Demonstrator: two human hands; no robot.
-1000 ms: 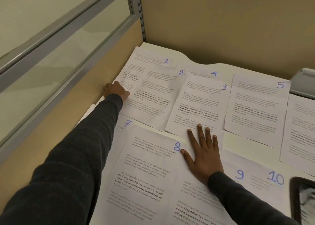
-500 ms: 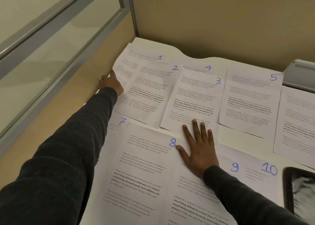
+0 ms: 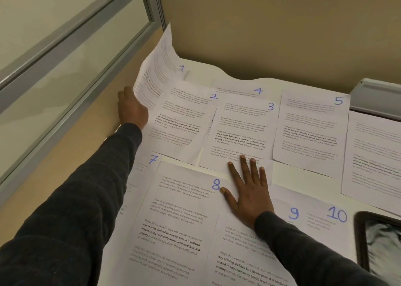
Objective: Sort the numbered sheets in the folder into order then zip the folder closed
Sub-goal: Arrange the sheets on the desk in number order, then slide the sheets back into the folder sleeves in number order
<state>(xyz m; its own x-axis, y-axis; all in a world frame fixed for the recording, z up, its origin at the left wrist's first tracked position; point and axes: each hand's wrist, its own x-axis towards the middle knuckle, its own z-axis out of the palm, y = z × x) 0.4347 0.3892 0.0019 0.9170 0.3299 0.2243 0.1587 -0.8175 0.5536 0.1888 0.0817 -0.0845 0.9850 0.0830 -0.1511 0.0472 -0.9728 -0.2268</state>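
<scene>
Numbered printed sheets lie spread over the white desk (image 3: pixel 288 173). My left hand (image 3: pixel 131 109) grips the left edge of sheet 1 (image 3: pixel 158 73), whose left side curls up against the partition. Sheet 2 (image 3: pixel 184 121) overlaps it, with sheet 3 (image 3: pixel 240 134), sheet 4 (image 3: pixel 245 89) and sheet 5 (image 3: pixel 310 131) to the right. My right hand (image 3: pixel 247 190) lies flat with spread fingers, fingertips on sheet 3's bottom edge. In the near row are sheet 7 (image 3: pixel 149 160), sheet 8 (image 3: pixel 173 218), sheet 9 (image 3: pixel 293 213) and sheet 10 (image 3: pixel 338 215). No folder is recognisable.
A partition with a glass pane (image 3: pixel 71 69) runs along the left, a beige panel (image 3: pixel 271 25) across the back. A grey device (image 3: pixel 375 99) sits at the far right, a dark-framed object (image 3: pixel 379 242) at the near right edge. Another sheet (image 3: pixel 373 155) lies right of sheet 5.
My left hand has lifted the left side of sheet 1 off the desk so it curls upward. My right hand stays flat in the same place.
</scene>
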